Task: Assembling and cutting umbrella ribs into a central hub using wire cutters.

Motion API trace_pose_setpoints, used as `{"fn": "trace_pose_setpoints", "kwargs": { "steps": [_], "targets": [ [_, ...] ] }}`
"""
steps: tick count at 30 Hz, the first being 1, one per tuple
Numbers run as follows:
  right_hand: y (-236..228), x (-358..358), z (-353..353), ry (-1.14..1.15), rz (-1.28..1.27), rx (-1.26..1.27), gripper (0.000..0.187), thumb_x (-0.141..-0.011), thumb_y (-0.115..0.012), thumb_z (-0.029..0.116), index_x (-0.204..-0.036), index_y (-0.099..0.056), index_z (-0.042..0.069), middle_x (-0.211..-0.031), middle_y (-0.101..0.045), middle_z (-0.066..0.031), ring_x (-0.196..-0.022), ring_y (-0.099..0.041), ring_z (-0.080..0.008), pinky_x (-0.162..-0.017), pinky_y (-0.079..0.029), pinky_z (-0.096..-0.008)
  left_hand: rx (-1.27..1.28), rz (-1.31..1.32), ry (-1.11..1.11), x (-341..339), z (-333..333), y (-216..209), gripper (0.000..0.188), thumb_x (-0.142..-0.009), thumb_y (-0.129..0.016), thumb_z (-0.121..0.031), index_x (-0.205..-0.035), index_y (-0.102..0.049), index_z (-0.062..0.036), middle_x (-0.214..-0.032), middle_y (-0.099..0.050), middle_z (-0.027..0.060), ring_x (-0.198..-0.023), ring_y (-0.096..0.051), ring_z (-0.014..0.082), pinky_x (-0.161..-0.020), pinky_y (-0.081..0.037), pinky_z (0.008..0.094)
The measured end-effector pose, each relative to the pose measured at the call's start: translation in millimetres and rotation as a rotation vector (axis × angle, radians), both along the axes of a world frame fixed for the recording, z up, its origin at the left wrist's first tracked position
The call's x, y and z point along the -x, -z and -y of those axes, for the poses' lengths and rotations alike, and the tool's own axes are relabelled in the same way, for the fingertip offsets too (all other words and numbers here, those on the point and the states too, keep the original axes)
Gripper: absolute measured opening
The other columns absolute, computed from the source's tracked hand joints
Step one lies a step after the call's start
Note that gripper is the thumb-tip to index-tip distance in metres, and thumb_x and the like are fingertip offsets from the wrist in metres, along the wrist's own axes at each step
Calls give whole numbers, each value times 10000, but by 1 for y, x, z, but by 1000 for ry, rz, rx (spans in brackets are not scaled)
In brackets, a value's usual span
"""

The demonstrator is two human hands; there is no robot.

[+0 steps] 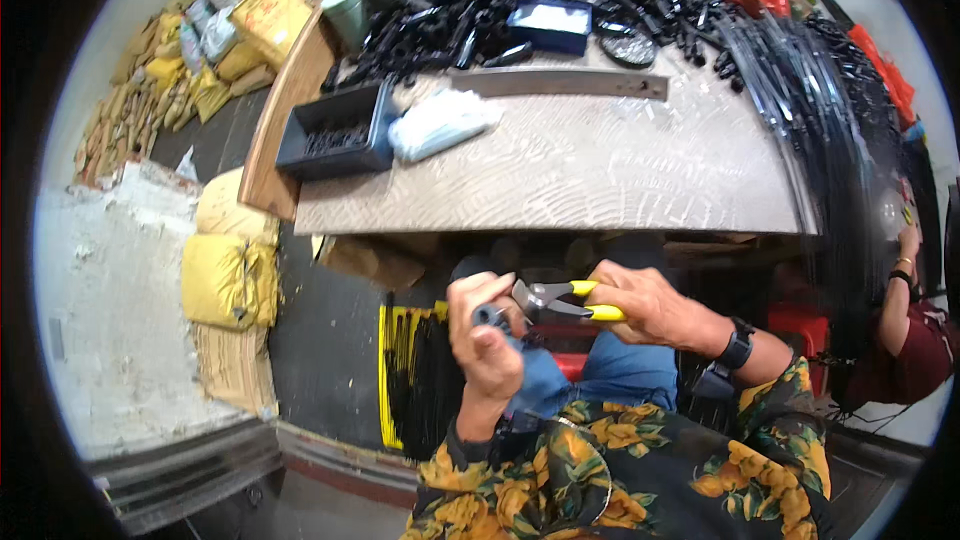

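Observation:
In my right hand (650, 306) is a pair of end-cutting pincers (548, 298) with yellow handles; the fingers wrap round the grips. The metal jaws point left, close to the fingers of my left hand (486, 352). That hand is closed on a small dark grey tube-like part (487, 316), its round end facing up between thumb and fingers. Whether the jaws touch the part, I cannot tell. Both hands are above my lap, just in front of the table's near edge.
On the table (600, 170) lie a metal bar (560, 82), a black bin (337, 130) of small parts, a white bag (445, 124), a blue box (550, 26) and heaped black parts (440, 0). Long black strips (800, 90) hang at right, near another person (910, 340). Yellow sacks (230, 280) stand left.

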State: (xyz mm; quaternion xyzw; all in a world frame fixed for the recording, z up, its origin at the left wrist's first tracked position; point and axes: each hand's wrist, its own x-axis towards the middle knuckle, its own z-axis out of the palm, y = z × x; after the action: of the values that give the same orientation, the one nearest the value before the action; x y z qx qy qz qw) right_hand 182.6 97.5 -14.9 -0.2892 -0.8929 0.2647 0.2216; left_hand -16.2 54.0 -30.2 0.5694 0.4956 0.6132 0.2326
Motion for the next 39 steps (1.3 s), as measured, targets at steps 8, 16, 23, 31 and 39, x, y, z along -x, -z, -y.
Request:
{"fn": "trace_pose_setpoints", "kwargs": {
  "steps": [8,16,23,31,39],
  "targets": [
    [-57,-37,-149,745,-336,461,204,-789,-653,228,-845,-677,33,-668,-596,12,-575,-512,-79,-543,-424,-250,-20,223,178,6,-17,10,655,-905,-212,-562,-840,-472,36,-959,-520,201,-881,-564,280,-826,-451,413],
    [-20,-36,-262,851,416,-260,184,-747,-660,234,-837,-659,74,-925,-540,-117,-871,-575,-284,-722,-457,-395,145,422,332,8,-16,12,612,-880,-320,-575,-864,-454,21,-624,-407,65,-535,-395,121,-495,-368,266],
    [-16,-42,-268,860,494,-384,194,-773,-606,223,-881,-635,64,-933,-522,-111,-907,-554,-267,-726,-467,-392,126,463,338,10,-14,9,620,-903,-316,-537,-855,-515,48,-572,-465,65,-523,-436,122,-497,-337,245],
    [-47,4,-126,462,-487,453,110,-813,-588,109,-768,-575,9,-835,-536,-89,-743,-515,-127,-606,-421,-263,241,452,307,10,-11,-6,714,-883,-256,-606,-939,-533,49,-610,-479,58,-532,-424,98,-480,-320,222],
    [-29,53,8,87,-995,610,221,-772,-690,217,-739,-597,20,-879,-513,-114,-752,-506,-160,-668,-441,-268,237,295,455,-14,9,-39,680,-875,-224,-616,-886,-476,15,-710,-449,54,-577,-415,91,-509,-320,216]
  ]
}}
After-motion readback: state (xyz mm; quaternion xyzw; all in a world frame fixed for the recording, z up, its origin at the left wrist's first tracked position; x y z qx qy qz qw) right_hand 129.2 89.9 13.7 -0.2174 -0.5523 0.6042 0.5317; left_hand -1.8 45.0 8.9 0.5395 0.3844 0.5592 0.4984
